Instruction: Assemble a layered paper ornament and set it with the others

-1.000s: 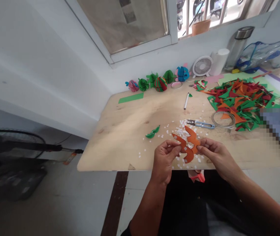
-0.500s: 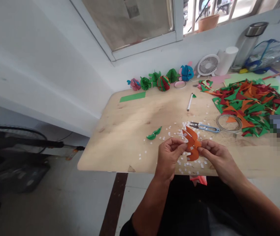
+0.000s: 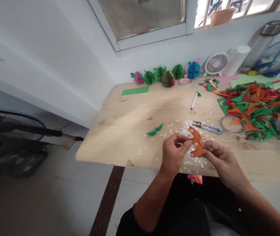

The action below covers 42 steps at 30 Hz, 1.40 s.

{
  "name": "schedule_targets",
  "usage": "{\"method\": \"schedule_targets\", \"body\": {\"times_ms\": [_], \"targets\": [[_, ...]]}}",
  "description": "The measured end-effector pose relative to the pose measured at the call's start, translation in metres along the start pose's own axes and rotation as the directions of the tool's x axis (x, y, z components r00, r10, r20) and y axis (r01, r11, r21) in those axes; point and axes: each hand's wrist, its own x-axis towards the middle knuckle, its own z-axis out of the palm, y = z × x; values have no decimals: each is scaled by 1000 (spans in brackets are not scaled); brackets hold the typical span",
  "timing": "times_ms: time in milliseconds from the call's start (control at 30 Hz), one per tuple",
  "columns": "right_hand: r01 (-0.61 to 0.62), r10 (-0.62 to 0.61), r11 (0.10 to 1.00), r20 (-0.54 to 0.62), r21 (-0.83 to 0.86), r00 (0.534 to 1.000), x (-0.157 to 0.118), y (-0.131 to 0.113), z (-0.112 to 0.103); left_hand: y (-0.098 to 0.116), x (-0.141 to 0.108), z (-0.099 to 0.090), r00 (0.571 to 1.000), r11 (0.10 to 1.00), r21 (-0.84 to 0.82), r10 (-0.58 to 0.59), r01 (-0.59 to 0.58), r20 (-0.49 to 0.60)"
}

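Observation:
An orange paper cutout point(image 3: 199, 150) with a wavy edge and several small pale squares on it is held just above the table's front part. The pinched fingers of my left hand point(image 3: 175, 151) are at its left edge; whether a tiny white piece is also between them is hidden. On the right edge, my right hand point(image 3: 220, 157) grips the cutout between thumb and forefinger. Small white paper squares point(image 3: 200, 166) lie scattered below and around both hands. Just beyond the cutout are blue-handled thread snips point(image 3: 210, 127). A curled green paper cutout point(image 3: 155, 129) rests to the left.
Paper scraps point(image 3: 260, 108) are heaped at the right, beside a roll of tape point(image 3: 232, 125). A white pen point(image 3: 194, 100) lies farther back. Folded paper ornaments point(image 3: 168, 79), a small fan point(image 3: 216, 63) and a steel-capped bottle point(image 3: 258, 44) line the wall.
The orange cutout has turned in my fingers, and its two upper points now appear as one. My left fingers remain at its left edge. The view has shifted slightly.

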Motion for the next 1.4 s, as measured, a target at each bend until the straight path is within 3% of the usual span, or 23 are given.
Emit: {"method": "schedule_targets", "body": {"times_ms": [267,800,967,1100,1400], "targets": [[16,-17,999,-7,-30,1000,2,-3,2,1,1,7,992,975,-188,-128,122,-18],[23,-20,997,40,-75,999,4,-3,-1,-3,-2,10,995,990,-139,-46,34,-84],[51,-58,991,-55,-127,997,5,-7,-3,-4,-6,8,994,998,-37,50,-54,-97],[63,-74,974,-40,-217,996,7,-12,2,-6,-9,8,989,993,37,119,-116,-87],[-8,5,998,-64,-54,998,4,-17,10,-4,-15,1,999,998,-62,28,-26,32]]}}
